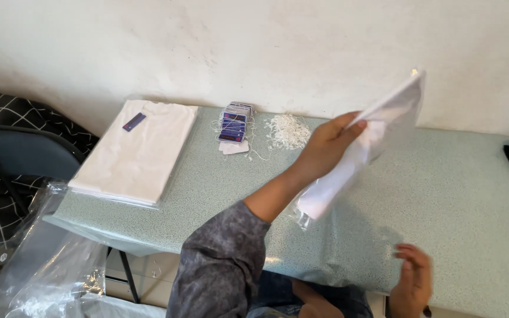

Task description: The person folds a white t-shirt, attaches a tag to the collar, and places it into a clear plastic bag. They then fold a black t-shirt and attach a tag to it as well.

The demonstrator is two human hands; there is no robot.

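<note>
- left hand [325,144] is gripping the bagged white garment [360,150] mid-air — holding near the top edge helps
- right hand [412,280] is hovering open, low over the table [443,176]

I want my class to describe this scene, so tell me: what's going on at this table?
A person in a grey mottled sleeve lifts a folded white garment in a clear plastic bag above the speckled pale green table, gripping it with the left hand. The right hand hovers open near the table's front edge, holding nothing. On the table's left lies a stack of folded white garments; beside it sit a pile of dark blue card tags and a heap of white strings.
</note>
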